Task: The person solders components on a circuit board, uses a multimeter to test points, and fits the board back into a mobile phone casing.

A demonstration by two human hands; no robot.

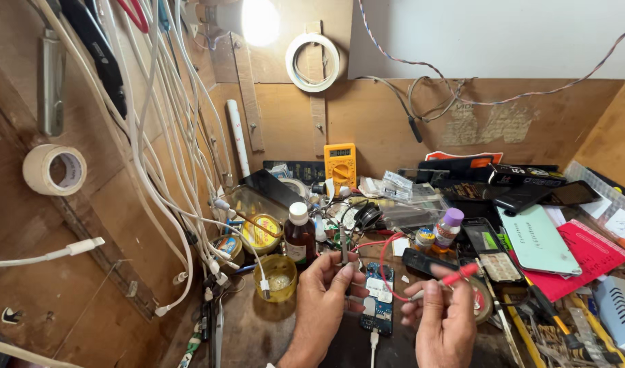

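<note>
Head view: left hand (324, 286) pinches black probe (343, 245), right hand (443, 317) red probe (449, 278).

The wooden desk (258, 334) is crowded. On it lie a blue circuit board (378, 300), a brown bottle with a white cap (299, 235), a yellow tub (275, 276), a red folder (588, 255), a pale green phone case (537, 238) and a yellow multimeter (340, 163) against the back wall.
</note>
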